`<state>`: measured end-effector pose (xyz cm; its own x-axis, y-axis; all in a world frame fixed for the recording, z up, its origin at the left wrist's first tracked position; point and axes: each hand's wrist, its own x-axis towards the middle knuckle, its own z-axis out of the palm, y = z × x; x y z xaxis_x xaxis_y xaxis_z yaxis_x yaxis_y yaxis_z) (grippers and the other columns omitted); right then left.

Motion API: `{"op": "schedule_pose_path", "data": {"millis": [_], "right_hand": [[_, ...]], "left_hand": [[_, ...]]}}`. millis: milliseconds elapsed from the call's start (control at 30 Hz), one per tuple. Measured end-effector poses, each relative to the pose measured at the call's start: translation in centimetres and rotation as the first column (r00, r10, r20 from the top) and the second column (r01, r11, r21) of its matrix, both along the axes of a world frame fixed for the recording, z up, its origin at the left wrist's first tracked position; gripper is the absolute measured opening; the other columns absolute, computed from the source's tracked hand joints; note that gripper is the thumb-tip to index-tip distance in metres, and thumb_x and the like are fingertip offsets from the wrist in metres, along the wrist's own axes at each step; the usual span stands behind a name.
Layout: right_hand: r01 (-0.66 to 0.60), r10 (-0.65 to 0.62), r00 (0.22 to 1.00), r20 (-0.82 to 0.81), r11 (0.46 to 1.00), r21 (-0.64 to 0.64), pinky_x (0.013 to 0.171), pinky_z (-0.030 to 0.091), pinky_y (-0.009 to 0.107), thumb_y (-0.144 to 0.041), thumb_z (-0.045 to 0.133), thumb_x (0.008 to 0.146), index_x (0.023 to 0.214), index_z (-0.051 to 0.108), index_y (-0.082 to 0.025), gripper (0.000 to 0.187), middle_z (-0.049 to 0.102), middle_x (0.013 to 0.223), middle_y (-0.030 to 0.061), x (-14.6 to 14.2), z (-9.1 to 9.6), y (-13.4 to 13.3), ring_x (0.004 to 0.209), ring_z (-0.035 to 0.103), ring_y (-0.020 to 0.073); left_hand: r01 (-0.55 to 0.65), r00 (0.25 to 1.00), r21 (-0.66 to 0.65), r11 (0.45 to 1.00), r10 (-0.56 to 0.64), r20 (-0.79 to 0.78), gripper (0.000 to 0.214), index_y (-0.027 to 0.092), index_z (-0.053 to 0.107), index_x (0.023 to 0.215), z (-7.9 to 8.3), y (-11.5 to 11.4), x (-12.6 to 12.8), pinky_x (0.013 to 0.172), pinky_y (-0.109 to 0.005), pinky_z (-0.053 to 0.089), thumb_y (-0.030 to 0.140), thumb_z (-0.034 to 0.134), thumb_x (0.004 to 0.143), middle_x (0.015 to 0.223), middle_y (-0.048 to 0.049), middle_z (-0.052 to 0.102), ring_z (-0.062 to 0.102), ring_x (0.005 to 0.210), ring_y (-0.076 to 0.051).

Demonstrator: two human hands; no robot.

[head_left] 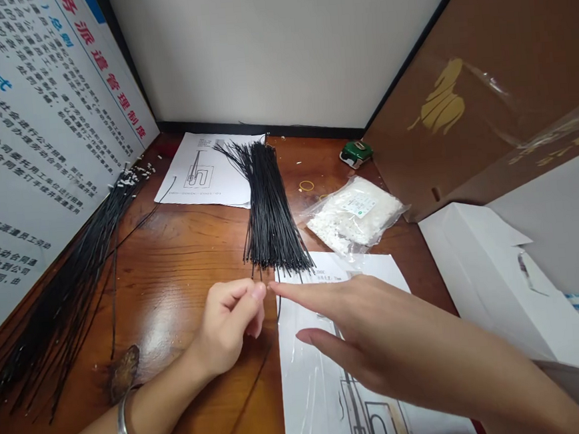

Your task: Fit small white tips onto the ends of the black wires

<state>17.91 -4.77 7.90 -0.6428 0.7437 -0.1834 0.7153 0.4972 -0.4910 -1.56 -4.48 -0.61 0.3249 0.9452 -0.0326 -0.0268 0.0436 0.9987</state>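
Observation:
My left hand is closed in a pinch, thumb against the curled index finger. Whatever is between the fingertips is too small or hidden to make out. My right hand reaches in from the right with its index finger stretched out and thumb apart; its index tip is right beside the left thumb tip. Just beyond both hands lies a thick bundle of black wires, near ends spread. One thin black wire curves down between the hands. Under the right hand is a printed drawing sheet in clear plastic.
More black wires with white ends lie along the left panel. Another drawing sheet is at the back. To the right are a clear bag of small white pieces, a green tape measure, a rubber band and a white box.

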Motion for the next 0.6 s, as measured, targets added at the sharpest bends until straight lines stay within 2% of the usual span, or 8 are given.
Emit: {"op": "schedule_pose_path", "data": {"millis": [100,267,367,433,467,500,533,600], "right_hand": [[-0.026,0.026,1.000,0.002,1.000,-0.017,0.067,0.046,0.033,-0.019,0.058,0.083,0.125,0.053,-0.027,0.043,0.071,0.102,0.0019,-0.4,0.4,-0.8,0.082,0.066,0.0238],[-0.128,0.130,0.991,0.011,0.987,-0.101,0.064,0.045,0.033,-0.024,0.064,0.081,0.120,0.057,-0.023,0.039,0.071,0.098,0.0016,-1.9,0.2,-1.9,0.077,0.065,0.0242],[-0.148,0.147,0.989,-0.018,0.984,-0.098,0.066,0.045,0.031,-0.024,0.061,0.083,0.123,0.056,-0.022,0.041,0.072,0.096,0.0035,-1.6,0.2,-1.2,0.079,0.065,0.0230],[-0.108,0.106,0.994,-0.035,0.991,-0.079,0.066,0.045,0.028,-0.021,0.057,0.084,0.121,0.057,-0.024,0.037,0.072,0.094,0.0027,-0.5,0.1,0.1,0.076,0.064,0.0192],[-0.045,0.044,0.998,-0.036,0.998,-0.053,0.064,0.044,0.027,-0.022,0.052,0.087,0.117,0.060,-0.026,0.031,0.072,0.092,0.0016,0.3,0.0,1.1,0.070,0.063,0.0162],[0.084,-0.084,0.996,-0.018,0.996,0.017,0.059,0.043,0.026,-0.022,0.047,0.089,0.110,0.063,-0.026,0.027,0.071,0.086,0.0004,1.2,-0.1,2.1,0.061,0.061,0.0139],[0.239,-0.244,0.969,0.039,0.965,0.105,0.056,0.041,0.026,-0.023,0.044,0.089,0.104,0.066,-0.025,0.026,0.071,0.081,0.0007,2.2,-0.4,3.2,0.058,0.059,0.0139],[0.450,-0.497,0.858,0.126,0.848,0.280,0.053,0.040,0.027,-0.024,0.046,0.086,0.088,0.070,-0.024,0.024,0.070,0.075,0.0026,4.1,-1.2,5.2,0.060,0.060,0.0169]], "left_hand": [[-0.079,0.997,-0.123,0.989,0.075,-0.034,0.045,0.016,0.052,0.061,0.1,0.4,0.4,0.044,-0.023,0.032,0.048,0.040,0.091,0.050,0.0018,0.048,0.040,0.043,-0.009],[0.010,0.998,-0.125,0.992,-0.017,-0.058,0.031,0.013,0.063,0.077,0.4,0.7,0.6,0.045,-0.021,0.032,0.041,0.052,0.087,0.068,-0.0017,0.063,0.040,0.046,-0.007],[-0.039,0.999,-0.140,0.989,0.035,-0.036,0.031,0.013,0.064,0.078,0.6,0.8,0.6,0.044,-0.021,0.031,0.040,0.052,0.086,0.062,-0.0009,0.061,0.040,0.045,-0.007],[-0.059,0.998,-0.135,0.989,0.053,-0.045,0.031,0.014,0.064,0.077,0.6,0.8,0.6,0.043,-0.020,0.029,0.040,0.051,0.087,0.052,0.0016,0.055,0.040,0.043,-0.007],[-0.049,0.997,-0.139,0.989,0.041,-0.060,0.032,0.014,0.064,0.077,0.6,0.7,0.6,0.041,-0.020,0.028,0.041,0.050,0.087,0.046,0.0036,0.051,0.038,0.039,-0.007],[-0.031,0.997,-0.150,0.988,0.019,-0.079,0.033,0.015,0.065,0.078,0.6,0.6,0.6,0.039,-0.020,0.025,0.043,0.050,0.087,0.040,0.0056,0.045,0.035,0.036,-0.007],[-0.013,0.995,-0.167,0.986,-0.003,-0.096,0.034,0.015,0.065,0.079,0.5,0.5,0.7,0.037,-0.020,0.022,0.045,0.049,0.086,0.036,0.0074,0.039,0.032,0.032,-0.007],[0.010,0.993,-0.206,0.979,-0.034,-0.110,0.037,0.015,0.066,0.081,0.4,0.3,0.7,0.034,-0.021,0.016,0.048,0.051,0.085,0.034,0.0096,0.032,0.026,0.029,-0.006]]}}
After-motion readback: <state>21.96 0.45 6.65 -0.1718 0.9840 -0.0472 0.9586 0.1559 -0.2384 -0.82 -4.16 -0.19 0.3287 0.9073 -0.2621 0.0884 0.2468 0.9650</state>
